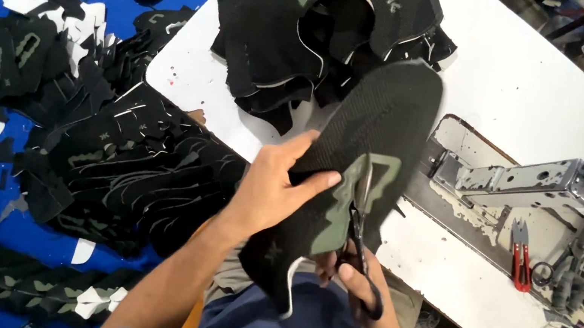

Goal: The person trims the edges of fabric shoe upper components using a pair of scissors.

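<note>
At the near edge of the white table [518, 74], you worked in the narrow gap between the tabletop and your lap, with free room only toward your body. A heap of black cut pieces [311, 30] crowded the far corner, and more pieces [117, 162] lay fanned over the blue floor [31, 234] to your left. You held a black knit shoe upper [380, 131], ribbed in texture, long and rounded at the toe, with an olive patch [356, 196] near its lower end. Your left hand [269, 187] pinched its edge, thumb on top. Your right hand [359, 284] was curled around black scissors [362, 261] beneath it. Red snips [521, 257] lay beside the metal machine plate [518, 180].
</note>
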